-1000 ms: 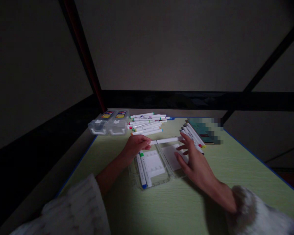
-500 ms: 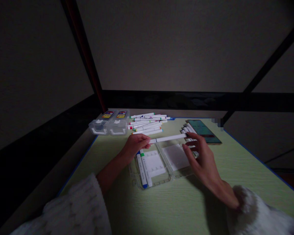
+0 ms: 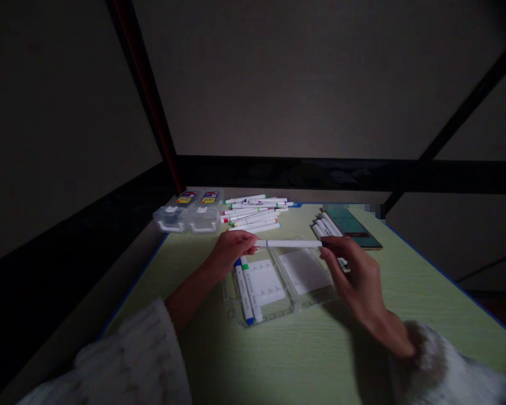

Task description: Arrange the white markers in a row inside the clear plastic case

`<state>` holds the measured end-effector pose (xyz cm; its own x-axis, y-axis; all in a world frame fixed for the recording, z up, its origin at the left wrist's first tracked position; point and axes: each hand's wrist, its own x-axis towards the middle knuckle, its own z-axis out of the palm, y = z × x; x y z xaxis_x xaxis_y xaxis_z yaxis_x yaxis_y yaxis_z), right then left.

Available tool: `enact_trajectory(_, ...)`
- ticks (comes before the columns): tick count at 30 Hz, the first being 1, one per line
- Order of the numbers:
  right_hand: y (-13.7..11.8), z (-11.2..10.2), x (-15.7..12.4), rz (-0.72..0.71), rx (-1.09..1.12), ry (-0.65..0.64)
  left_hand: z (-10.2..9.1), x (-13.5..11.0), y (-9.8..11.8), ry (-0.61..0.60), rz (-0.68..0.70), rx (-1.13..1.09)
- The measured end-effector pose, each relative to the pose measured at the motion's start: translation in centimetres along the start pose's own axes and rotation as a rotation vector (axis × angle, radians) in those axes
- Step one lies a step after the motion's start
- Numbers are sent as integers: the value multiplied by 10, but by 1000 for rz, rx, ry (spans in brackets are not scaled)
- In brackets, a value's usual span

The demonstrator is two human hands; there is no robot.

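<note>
A white marker [image 3: 289, 243] is held level above an open clear plastic case [image 3: 278, 284]. My left hand [image 3: 231, 251] pinches its left end. My right hand [image 3: 354, 269] pinches its right end with the fingertips. Inside the case's left half lie two white markers [image 3: 245, 289], one with blue caps and one with a green cap. A white insert sheet lies in each half of the case.
A pile of several white markers [image 3: 255, 214] lies at the far middle of the green table [image 3: 287, 354]. Two closed clear cases [image 3: 189, 216] stand at the far left. A short row of markers [image 3: 324, 226] and a phone [image 3: 354, 228] lie at the far right.
My right hand rose from over the case's right half to the row of markers, then closed on the right end of the held marker. The marker now lies level.
</note>
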<state>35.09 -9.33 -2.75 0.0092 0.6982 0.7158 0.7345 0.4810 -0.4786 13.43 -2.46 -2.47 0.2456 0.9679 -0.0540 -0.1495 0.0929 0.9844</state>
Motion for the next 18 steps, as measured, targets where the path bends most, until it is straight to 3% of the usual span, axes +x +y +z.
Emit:
enact_trajectory(7, -5, -2, -1, -174, -56, -18, -2, 0, 1, 24, 23, -66)
enact_trajectory(18, -9, 0, -11, -417, 10, -211, -3, 2, 2, 111, 72, -115)
